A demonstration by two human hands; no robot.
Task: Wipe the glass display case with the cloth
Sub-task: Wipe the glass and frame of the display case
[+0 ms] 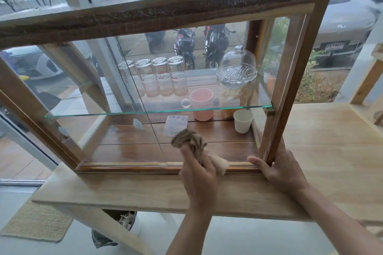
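Note:
The glass display case [294,80] has a wooden frame and stands on a pale wooden table [331,151]. My left hand [199,180] grips a bunched tan striped cloth [189,139] and presses it against the lower front glass, right of the middle. My right hand [279,170] holds the bottom of the case's right front post, thumb across the front edge.
Inside, a glass shelf [103,114] carries several upturned glasses [153,76] and a domed glass dish [238,68]. A pink cup [202,105], a white paper cup [243,121] and a card [176,125] sit on the case floor. A woven mat [37,221] and a bin [124,221] lie below the table.

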